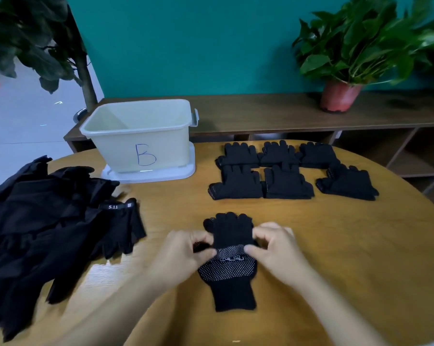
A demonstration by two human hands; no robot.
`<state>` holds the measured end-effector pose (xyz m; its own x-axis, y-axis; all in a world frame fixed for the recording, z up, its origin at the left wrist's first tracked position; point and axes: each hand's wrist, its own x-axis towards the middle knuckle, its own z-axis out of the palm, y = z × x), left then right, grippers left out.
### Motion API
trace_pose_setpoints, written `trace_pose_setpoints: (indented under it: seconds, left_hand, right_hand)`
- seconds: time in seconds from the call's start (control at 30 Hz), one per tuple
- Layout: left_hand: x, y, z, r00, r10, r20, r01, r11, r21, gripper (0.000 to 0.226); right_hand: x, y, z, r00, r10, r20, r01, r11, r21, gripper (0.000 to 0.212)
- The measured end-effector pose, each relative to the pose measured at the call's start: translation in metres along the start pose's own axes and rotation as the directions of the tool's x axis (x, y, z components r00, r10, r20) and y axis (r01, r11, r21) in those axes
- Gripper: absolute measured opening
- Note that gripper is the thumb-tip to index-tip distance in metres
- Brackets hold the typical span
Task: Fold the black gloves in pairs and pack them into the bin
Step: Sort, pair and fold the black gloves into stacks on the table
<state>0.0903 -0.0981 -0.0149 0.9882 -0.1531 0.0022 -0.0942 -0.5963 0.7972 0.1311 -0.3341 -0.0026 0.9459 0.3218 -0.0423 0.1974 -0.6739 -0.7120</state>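
Here on the near table (335, 258) our left grip (183, 253) and right grip (273, 248) pinch the side edges of the dotted knit glove pair (232, 270) at its fold, apt for something we judge limp and light.

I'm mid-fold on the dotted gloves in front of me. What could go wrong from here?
1. The left hand and right hand pinch the dotted gloves only at the side edges, so the layers may slip and the fold may skew.
2. The loose pile seems to reach the edge of the table; a nudge could drop some.
3. The folded pairs touch, so lifting one toward the bin may disturb its neighbours.
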Motion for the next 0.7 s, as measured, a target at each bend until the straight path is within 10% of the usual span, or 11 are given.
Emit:
trace_pose_setpoints:
  seconds: [0.2,0.7]
  left_hand:
    - [-0.032,-0.018,0.031,0.957,0.256,-0.136,-0.171,0.877,0.450,0.031]
    - [-0.027,-0.015,0.028,0.924,0.295,-0.242,-0.160,0.876,0.455,0.032]
  right_hand:
    - [-0.035,0.014,0.024,0.976,-0.217,-0.030,0.205,0.954,-0.220,0.032]
    - [-0.038,0.004,0.024,0.954,-0.282,-0.102,0.257,0.944,-0.205,0.030]
